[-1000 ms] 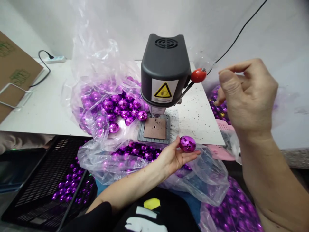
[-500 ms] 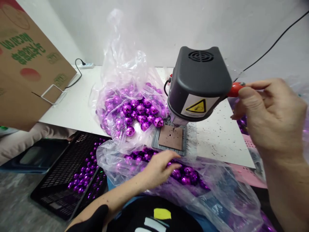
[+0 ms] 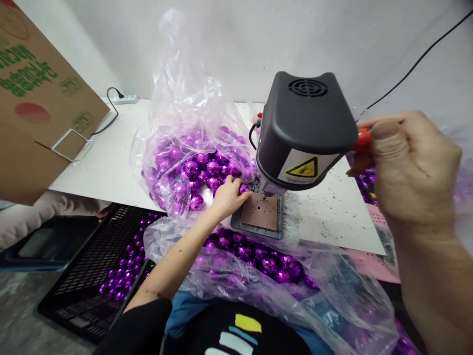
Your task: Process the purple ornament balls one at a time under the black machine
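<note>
My left hand (image 3: 229, 196) reaches to the near edge of a pile of shiny purple mirrored balls (image 3: 212, 168) in a clear plastic bag. Its thumb and fingers are closed round one purple ball (image 3: 244, 189), partly hidden by them. My right hand (image 3: 414, 162) is wrapped round the red knob (image 3: 362, 140) of a lever on a black bench drill (image 3: 308, 116) with a yellow warning label. Below the drill head lies a brown square board (image 3: 259, 213) with a small hole, on a grey metal base (image 3: 280, 231).
More purple balls fill a clear bag (image 3: 340, 291) across my lap. A black plastic crate (image 3: 83, 276) with purple balls stands at lower left. A cardboard box (image 3: 48, 118) sits on the white table (image 3: 111, 170). Dark shavings lie around the drill, and another person's leg (image 3: 70, 209) shows at left.
My left hand has moved up and away from the lap bag to the pile, closing on a ball there. My right hand stays on the red knob.
</note>
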{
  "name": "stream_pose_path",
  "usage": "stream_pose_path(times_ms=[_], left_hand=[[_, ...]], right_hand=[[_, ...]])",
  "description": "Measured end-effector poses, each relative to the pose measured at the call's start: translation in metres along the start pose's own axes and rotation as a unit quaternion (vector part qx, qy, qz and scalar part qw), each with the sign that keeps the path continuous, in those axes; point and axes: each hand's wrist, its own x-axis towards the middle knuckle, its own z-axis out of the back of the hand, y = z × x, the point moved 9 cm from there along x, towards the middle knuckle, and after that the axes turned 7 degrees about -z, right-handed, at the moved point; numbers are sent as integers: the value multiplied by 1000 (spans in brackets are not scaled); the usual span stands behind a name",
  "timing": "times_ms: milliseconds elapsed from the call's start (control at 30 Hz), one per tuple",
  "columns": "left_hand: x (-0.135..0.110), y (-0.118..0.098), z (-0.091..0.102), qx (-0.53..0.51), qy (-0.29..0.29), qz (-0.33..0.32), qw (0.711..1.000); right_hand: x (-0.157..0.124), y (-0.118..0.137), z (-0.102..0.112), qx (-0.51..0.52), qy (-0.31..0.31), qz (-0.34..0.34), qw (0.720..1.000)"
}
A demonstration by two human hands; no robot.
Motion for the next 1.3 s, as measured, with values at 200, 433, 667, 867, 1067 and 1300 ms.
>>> stream_pose_path(times_ms=[200, 433, 667, 867, 1067, 1300], left_hand=[[-43, 5, -25, -633, 55, 80, 768], [-62, 23, -61, -758, 72, 170, 626], [-67, 40, -59, -767, 73, 170, 614], [-56, 31, -59, -722, 78, 125, 676], [-52, 16, -49, -512, -13, 26, 858], [-42, 3, -57, -336, -66, -65, 937]], right_hand=[[1, -2, -1, -12, 1, -9, 1000], [0, -4, 1, -17, 7, -15, 1000], [0, -6, 2, -4, 1, -17, 1000], [2, -7, -1, -7, 7, -16, 1000], [1, -9, -3, -14, 7, -14, 1000], [1, -12, -4, -10, 9, -20, 1000]])
